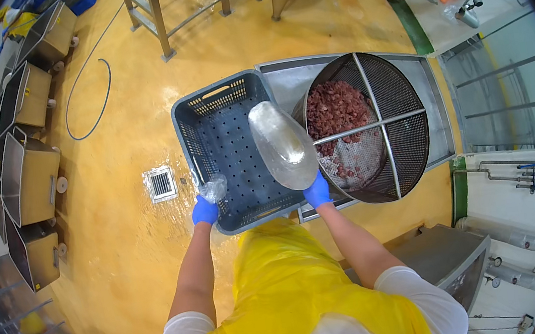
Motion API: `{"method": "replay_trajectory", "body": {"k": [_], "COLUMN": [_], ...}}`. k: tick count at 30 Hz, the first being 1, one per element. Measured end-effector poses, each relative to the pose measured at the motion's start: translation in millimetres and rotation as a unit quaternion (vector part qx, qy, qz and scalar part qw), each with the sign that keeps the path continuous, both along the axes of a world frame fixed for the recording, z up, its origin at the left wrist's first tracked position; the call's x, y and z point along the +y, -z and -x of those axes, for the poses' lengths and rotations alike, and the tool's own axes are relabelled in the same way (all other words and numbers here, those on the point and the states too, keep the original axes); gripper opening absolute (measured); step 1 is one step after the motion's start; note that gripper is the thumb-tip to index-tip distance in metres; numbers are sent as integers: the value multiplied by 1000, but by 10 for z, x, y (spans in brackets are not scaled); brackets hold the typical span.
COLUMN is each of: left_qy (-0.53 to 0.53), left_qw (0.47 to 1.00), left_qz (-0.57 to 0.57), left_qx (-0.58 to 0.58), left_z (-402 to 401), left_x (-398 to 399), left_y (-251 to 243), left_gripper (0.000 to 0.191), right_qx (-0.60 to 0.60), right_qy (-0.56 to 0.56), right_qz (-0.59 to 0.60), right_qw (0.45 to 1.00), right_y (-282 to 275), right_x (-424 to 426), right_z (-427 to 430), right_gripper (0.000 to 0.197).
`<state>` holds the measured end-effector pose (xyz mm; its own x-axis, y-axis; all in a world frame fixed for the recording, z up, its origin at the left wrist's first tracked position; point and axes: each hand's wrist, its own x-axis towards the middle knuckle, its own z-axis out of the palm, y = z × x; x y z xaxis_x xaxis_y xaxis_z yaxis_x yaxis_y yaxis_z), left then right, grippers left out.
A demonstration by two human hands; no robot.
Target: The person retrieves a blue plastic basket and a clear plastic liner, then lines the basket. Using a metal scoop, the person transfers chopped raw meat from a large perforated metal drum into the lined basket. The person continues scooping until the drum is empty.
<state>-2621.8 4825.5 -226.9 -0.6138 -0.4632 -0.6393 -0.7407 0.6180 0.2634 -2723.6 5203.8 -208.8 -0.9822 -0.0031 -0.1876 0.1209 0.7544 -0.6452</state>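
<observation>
My right hand, in a blue glove, is closed around the near end of a metal scoop. The scoop lies over the right side of a dark grey perforated plastic crate. At the crate's left edge my left hand, also gloved in blue, holds a crumpled piece of clear plastic film. Nothing but the perforated floor shows inside the crate. Right of it stands a round perforated metal basket with crossed bars on top. Dark red meat pieces lie in the basket's bottom, mostly at the far left.
Under the basket is a shallow steel tray. Steel tub carts line the left wall. A floor drain lies left of the crate, with a thin hose beyond. A steel stand is ahead; a steel cabinet stands behind right.
</observation>
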Motion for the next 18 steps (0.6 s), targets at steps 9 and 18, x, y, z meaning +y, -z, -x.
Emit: {"method": "replay_trajectory", "body": {"k": [9, 18], "left_qy": [48, -133], "left_qw": [996, 863], "left_qz": [4, -346], "left_qx": [69, 344], "left_z": [9, 190], "left_x": [-266, -379], "left_y": [-719, -3661], "left_gripper": [69, 53], "right_qx": [3, -137], "right_qy": [-75, -130], "right_qz": [-13, 460], "right_qw": [997, 867], "right_y": [-343, -1573], "right_x": [104, -590], "right_z": [133, 22], "right_gripper": [35, 52]}}
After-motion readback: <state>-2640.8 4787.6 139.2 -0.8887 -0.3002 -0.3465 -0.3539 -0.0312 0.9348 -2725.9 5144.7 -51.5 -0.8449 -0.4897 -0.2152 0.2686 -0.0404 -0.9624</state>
